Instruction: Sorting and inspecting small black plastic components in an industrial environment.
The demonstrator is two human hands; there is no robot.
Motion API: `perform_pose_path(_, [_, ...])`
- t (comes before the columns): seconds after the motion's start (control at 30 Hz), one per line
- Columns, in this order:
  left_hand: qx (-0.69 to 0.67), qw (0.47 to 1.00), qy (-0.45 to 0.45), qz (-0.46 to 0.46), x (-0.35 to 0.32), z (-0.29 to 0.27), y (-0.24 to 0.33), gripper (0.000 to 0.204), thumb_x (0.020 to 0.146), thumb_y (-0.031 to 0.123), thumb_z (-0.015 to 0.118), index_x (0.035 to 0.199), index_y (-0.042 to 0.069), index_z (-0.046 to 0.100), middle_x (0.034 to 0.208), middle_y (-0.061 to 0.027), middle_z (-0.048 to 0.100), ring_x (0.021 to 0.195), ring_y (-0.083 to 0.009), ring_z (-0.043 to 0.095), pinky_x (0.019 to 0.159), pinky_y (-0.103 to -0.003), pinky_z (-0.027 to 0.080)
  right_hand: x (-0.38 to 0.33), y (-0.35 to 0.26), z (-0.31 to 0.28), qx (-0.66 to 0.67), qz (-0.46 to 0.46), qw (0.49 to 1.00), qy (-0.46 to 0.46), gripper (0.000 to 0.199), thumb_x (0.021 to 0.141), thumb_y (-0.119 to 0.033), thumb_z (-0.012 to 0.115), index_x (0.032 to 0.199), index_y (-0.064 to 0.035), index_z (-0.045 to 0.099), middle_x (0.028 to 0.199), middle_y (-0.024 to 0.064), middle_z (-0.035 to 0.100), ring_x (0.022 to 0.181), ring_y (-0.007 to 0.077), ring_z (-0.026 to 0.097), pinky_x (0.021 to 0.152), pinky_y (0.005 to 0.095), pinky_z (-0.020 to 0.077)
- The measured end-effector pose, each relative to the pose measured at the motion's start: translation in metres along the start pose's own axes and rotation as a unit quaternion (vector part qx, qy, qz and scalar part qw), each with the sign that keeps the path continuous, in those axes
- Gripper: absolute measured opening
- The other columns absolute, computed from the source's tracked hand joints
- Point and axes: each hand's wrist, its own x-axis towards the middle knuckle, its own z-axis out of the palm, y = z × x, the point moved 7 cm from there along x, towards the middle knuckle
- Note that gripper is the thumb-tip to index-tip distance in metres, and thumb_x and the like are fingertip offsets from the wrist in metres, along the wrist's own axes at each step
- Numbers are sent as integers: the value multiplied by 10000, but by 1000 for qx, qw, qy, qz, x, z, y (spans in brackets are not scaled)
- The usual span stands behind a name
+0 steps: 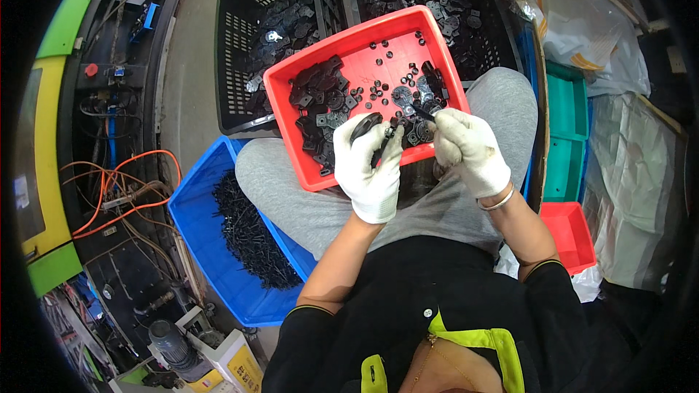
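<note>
Centre frame: left hand (370,167) clamps a black plastic part (364,126), right hand (470,149) pinches a thin black pin (424,112) above the lap-balanced red tray (378,33), catching loose pieces.

The light is even and fairly bright, falling from overhead. The red tray (429,33) and white gloves (371,167) show saturated and crisp, with soft, short shadows beneath them. Glare glints off the plastic bags (582,29) at upper right. Black parts merge into dark masses with little detail. Fisheye distortion bends edges outward, and the corners fall into black vignette. The rim looks slightly soft.
</note>
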Motion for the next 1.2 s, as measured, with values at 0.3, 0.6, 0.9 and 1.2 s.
perform_pose_path(0.3, [-264,875,-80,-397,-13,21,-35,151,865,32,626,1004,24,568,900,-102,611,760,-146,598,689,-276,500,1,0,0,46,-15,999,-4,239,946,-218,512,785,-45,539,573,-24,461,515,61,403,572,197,390])
perform_pose_path(0.6, [-454,783,-119,-408,-20,31,-37,272,912,247,617,1059,51,498,916,-109,595,726,-146,582,611,-256,490,3,-14,-7,-84,-38,996,-7,259,939,-253,535,910,-3,594,617,-24,524,540,45,447,525,196,357])
perform_pose_path(0.9, [-468,779,-107,-403,-18,32,-34,278,937,275,574,1029,26,490,841,-94,595,645,-109,541,589,-231,435,3,-16,-4,-91,-25,995,-15,238,932,-237,557,882,-8,601,627,-18,536,519,44,452,505,198,361])
perform_pose_path(1.2, [-363,836,-132,-389,-16,26,-31,196,952,212,531,1006,32,476,793,-66,567,629,-95,508,593,-230,426,-4,-26,7,-176,-25,984,6,176,917,-162,566,882,5,608,637,-6,553,498,45,488,460,200,380])
